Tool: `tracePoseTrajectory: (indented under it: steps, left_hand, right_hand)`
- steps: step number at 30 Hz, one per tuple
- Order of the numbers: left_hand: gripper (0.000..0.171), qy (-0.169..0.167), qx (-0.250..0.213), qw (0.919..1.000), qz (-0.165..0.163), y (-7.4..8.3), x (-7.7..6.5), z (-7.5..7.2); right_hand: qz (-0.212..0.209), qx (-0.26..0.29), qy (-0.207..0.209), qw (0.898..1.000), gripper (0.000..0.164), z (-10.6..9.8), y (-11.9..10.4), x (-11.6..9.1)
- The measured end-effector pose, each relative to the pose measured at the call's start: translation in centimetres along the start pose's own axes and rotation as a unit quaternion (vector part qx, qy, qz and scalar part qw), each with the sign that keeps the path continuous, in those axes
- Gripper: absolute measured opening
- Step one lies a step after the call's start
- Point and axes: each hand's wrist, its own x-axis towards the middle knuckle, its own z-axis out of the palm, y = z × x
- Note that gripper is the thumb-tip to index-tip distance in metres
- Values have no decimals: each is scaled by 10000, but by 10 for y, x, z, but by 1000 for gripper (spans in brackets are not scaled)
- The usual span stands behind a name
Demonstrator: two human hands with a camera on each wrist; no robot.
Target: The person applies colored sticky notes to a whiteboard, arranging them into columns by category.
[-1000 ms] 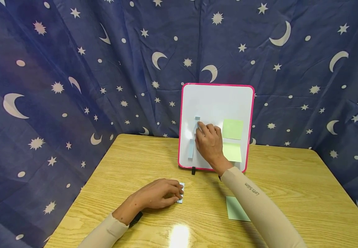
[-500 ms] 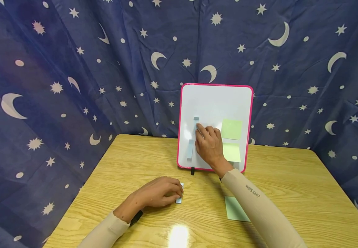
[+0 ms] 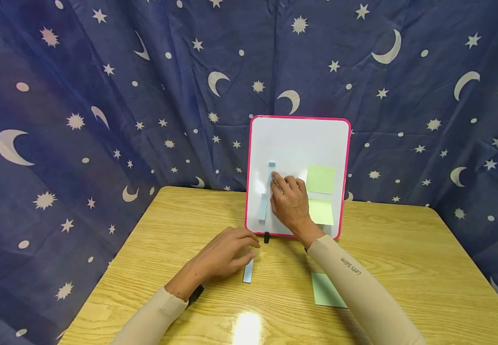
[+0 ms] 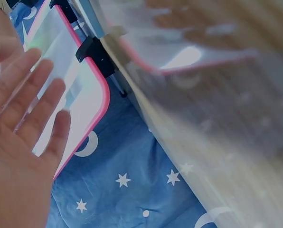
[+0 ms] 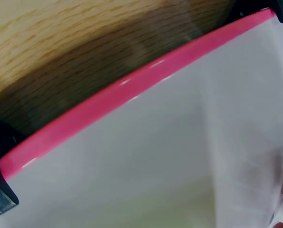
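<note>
A whiteboard (image 3: 300, 143) with a pink rim stands upright on the table. My right hand (image 3: 291, 203) reaches across its lower half, the index fingertip touching a pale blue paper strip (image 3: 272, 168) on the left side; part of that strip is hidden behind the finger. Below it, a second blue strip (image 3: 263, 206) is stuck to the board. My left hand (image 3: 227, 254) hovers in front of the board, fingers loosely extended and holding nothing. Under its fingertips a narrow blue strip (image 3: 248, 272) lies on the table. The left wrist view shows the left hand's fingers spread.
Two light green sticky notes, an upper one (image 3: 321, 179) and a lower one (image 3: 321, 212), are on the board's right side. Another green note (image 3: 327, 290) lies by the right forearm. Black feet (image 4: 95, 54) clasp the board's bottom rim. A star-patterned curtain (image 3: 197, 96) hangs behind the table.
My left hand has come off the blue strip on the table and moved up and forward toward the board. My right hand stays at the upper blue strip.
</note>
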Motion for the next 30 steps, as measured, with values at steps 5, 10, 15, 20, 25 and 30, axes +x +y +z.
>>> tracePoseTrajectory:
  steps: [5, 10, 15, 20, 25, 30]
  left_hand:
    - [21, 686, 128, 9976, -1, -2, 9, -2]
    - [30, 1118, 362, 9931, -41, -8, 20, -2]
    - [44, 1427, 606, 9879, -96, -13, 30, -3]
    - [57, 1655, 962, 9815, -8, -21, 41, -5]
    - [71, 1798, 1257, 9756, 102, -27, 56, -9]
    - [76, 1845, 1629, 9690, 209, -31, 70, -11]
  right_hand:
    - [-9, -39, -11, 10000, 25, 1, 1, 0]
    - [-48, -56, -49, 10000, 25, 1, 1, 0]
    - [-64, -63, 0, 10000, 26, 0, 2, 0]
    - [-54, -129, -20, 9999, 27, 0, 2, -1]
    - [2, -101, -138, 9999, 28, -1, 2, -2]
    - [29, -90, -183, 9998, 28, 0, 1, -3]
